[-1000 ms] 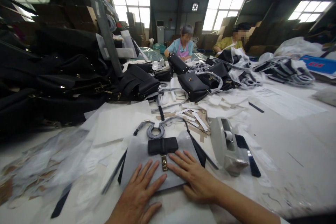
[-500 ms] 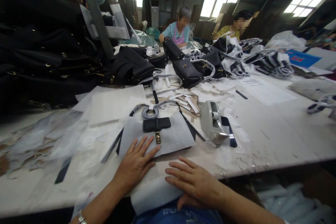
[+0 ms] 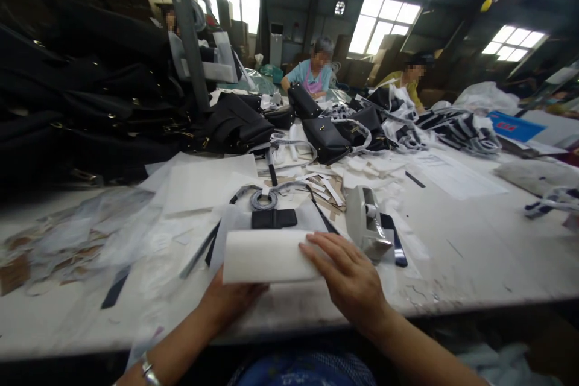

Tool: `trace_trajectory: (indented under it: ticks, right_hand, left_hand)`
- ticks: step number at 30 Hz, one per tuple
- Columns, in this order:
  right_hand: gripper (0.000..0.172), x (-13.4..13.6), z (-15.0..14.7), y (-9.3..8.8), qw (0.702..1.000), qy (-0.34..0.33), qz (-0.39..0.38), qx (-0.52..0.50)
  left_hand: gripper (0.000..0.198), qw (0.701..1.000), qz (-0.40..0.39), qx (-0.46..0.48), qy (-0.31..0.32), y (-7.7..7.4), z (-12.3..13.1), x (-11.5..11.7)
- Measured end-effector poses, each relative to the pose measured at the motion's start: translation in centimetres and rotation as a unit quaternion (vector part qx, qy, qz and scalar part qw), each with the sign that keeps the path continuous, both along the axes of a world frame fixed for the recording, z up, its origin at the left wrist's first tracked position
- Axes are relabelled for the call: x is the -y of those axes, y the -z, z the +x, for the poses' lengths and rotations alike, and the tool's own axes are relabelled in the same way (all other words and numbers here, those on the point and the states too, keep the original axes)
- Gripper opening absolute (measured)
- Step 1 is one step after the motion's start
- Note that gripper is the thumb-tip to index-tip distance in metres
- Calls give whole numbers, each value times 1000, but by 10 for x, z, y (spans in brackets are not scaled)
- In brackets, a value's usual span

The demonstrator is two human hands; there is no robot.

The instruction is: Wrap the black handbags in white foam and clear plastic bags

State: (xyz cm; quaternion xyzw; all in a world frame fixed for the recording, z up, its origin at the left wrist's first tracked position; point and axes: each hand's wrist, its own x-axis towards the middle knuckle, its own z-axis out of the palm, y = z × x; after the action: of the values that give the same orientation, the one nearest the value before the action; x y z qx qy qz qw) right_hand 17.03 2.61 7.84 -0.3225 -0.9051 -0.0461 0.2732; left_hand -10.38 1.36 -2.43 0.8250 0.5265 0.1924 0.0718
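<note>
A white paper sheet (image 3: pixel 271 256) curves over the front of a black handbag (image 3: pixel 211 248), hiding its clasp. My right hand (image 3: pixel 355 280) grips the sheet's right end, fingers on top and thumb out of sight. At the sheet's left end is my left hand (image 3: pixel 226 304); its fingers pass underneath and are mostly hidden, so whether they grip the sheet or rest on the bag cannot be made out. The bag's black strap tab (image 3: pixel 274 218) shows above the sheet. Behind it lies a wrapped ring-shaped coil (image 3: pixel 263 199).
A grey tape dispenser (image 3: pixel 364 223) and a dark phone (image 3: pixel 394 240) stand right of the bag. Flat white sheets (image 3: pixel 210 184) lie at left. Black bags (image 3: pixel 325 136) are heaped behind, with a metal post (image 3: pixel 192 42). Two people (image 3: pixel 312 72) work across the table.
The white sheet has risen from my lap to over the bag's front, with my right hand on it. My left hand, earlier flat on the bag, is now partly under the sheet.
</note>
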Motion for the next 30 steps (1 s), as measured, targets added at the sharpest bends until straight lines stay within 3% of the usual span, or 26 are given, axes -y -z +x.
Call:
trace_trajectory:
  ticks: [3,8,13,21,24,30]
  right_hand:
    - [62,-34,-18,0,998,13,-5,58]
    - [61,-64,-29,33,974,-89,-88,188]
    - [62,-62,-25,54,971,-76,-110,199]
    - [63,-50,-31,59,972,-38,-131,193]
    - [63,-51,-29,61,970,-54,-146,189]
    - [63,-59,-22,68,972,-77,-144,170]
  left_hand:
    - [56,999,-12,-26,17,-6,3,5]
    - [54,998,-44,-36,20,-11,3,9]
    - [52,998,2,-50,33,-4,1,10]
    - [40,998,15,-48,31,-1,-1,10]
    - [38,998,12,-48,32,-2,1,8]
    - [51,992,85,-68,61,-2,-8,21]
